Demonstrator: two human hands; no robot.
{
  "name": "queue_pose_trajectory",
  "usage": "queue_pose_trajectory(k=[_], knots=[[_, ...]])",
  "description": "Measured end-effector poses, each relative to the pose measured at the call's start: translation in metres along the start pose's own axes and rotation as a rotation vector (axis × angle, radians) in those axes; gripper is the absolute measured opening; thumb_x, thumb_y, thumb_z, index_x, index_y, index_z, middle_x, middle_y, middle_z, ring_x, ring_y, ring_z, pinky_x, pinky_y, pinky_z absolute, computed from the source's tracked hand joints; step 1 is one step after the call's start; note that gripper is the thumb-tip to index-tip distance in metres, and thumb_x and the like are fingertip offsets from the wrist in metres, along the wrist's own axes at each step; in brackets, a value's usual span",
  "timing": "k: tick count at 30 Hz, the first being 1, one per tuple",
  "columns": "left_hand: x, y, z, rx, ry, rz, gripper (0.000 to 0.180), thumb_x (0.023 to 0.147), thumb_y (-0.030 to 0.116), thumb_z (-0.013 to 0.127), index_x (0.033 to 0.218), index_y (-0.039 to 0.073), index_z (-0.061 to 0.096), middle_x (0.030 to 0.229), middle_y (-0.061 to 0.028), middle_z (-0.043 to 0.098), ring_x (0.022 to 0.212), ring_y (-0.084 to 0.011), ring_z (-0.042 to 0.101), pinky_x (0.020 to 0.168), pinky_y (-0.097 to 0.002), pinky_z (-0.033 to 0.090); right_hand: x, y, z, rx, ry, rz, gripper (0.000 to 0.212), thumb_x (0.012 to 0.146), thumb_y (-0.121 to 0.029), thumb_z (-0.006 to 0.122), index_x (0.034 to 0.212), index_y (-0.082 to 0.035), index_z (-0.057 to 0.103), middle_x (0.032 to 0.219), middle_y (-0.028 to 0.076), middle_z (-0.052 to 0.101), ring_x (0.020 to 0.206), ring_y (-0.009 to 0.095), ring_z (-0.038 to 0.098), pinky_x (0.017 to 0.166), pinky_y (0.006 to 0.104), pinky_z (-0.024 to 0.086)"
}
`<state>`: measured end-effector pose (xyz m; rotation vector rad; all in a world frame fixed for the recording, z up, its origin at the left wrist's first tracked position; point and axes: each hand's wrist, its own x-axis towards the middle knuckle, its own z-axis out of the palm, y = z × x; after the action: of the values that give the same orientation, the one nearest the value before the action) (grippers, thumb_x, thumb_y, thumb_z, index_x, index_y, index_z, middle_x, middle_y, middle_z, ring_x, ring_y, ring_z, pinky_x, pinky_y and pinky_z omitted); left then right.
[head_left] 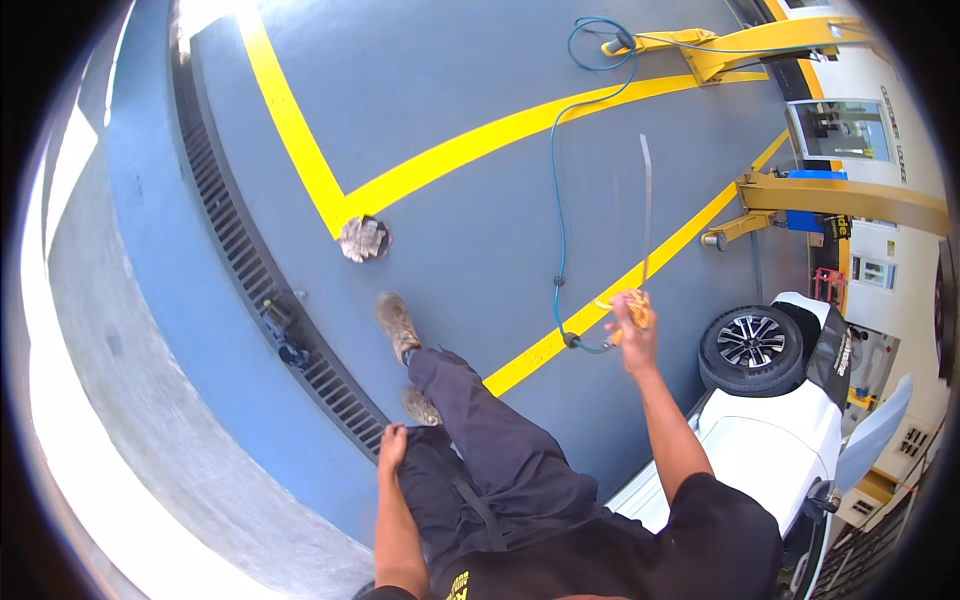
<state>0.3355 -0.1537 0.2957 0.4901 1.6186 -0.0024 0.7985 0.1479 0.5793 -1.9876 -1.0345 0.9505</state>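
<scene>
My right hand (632, 325) is raised out in front of me, closed around an orange-handled tool (637, 306) with a long thin metal blade (646, 200) pointing away from me. A blue air hose (558, 180) runs over the floor and ends near this hand. My left hand (392, 446) hangs at my side beside my thigh, fingers loosely curled and holding nothing. My dark trousers and brown boots (398, 323) show mid-stride on the blue floor.
A crumpled rag (364, 238) lies at the corner of yellow floor lines (300, 140). A drain grate (240, 250) curves along the left with a small dark object (283, 335) on it. A white car with its wheel (752, 347) is on the right, between yellow lift arms (840, 195).
</scene>
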Motion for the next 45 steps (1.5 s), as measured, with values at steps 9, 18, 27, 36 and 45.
queue_pose_trajectory(k=[9,18,27,36,45], knots=[[-0.141,0.299,-0.022,0.985,-0.616,-0.172,0.063,0.103,0.058,0.052,0.159,0.028,0.049,0.16,-0.0103,0.052,0.142,-0.0391,0.053,0.117,-0.054,0.045,-0.033,-0.296,-0.399,0.886,0.66,-0.748,0.061,0.105,-0.06,0.055,0.133,-0.006,0.058,0.071,-0.002,0.044,0.063,0.008,0.048,0.064,0.0247,0.045],[-0.091,0.736,0.045,0.127,0.245,0.644,0.036,0.1,0.013,0.05,0.123,0.008,0.077,0.114,-0.016,0.078,0.098,-0.0245,0.076,0.087,-0.0381,0.059,-0.02,-0.41,-0.614,0.881,0.416,-1.478,0.05,0.107,-0.051,0.055,0.131,-0.008,0.049,0.061,-0.002,0.045,0.054,0.007,0.041,0.06,0.0278,0.037],[-0.079,1.187,0.183,0.175,0.082,1.097,0.033,0.107,0.018,0.052,0.133,0.005,0.068,0.112,-0.0124,0.076,0.096,-0.0228,0.072,0.084,-0.0359,0.057,0.169,-0.463,-0.679,0.95,0.28,-1.66,0.044,0.107,-0.041,0.063,0.131,-0.004,0.055,0.059,-0.003,0.061,0.042,0.005,0.053,0.05,0.0205,0.041],[-0.146,1.621,0.436,0.0,-0.068,1.267,0.054,0.112,0.048,0.046,0.147,0.008,0.058,0.129,-0.0179,0.07,0.12,-0.0324,0.067,0.109,-0.0521,0.049,0.222,-0.463,-0.748,0.755,0.675,-1.688,0.049,0.107,-0.04,0.06,0.138,-0.003,0.056,0.062,0.0,0.067,0.052,0.012,0.062,0.059,0.0253,0.047],[-0.376,1.888,0.835,0.18,-0.455,1.9,0.078,0.108,0.071,0.023,0.153,0.017,0.058,0.144,-0.0155,0.064,0.135,-0.0334,0.06,0.118,-0.0541,0.042,0.447,-0.366,-0.872,0.737,0.95,-1.488,0.072,0.109,-0.066,0.037,0.15,-0.008,0.047,0.064,0.005,0.068,0.066,0.02,0.072,0.068,0.0302,0.059]])
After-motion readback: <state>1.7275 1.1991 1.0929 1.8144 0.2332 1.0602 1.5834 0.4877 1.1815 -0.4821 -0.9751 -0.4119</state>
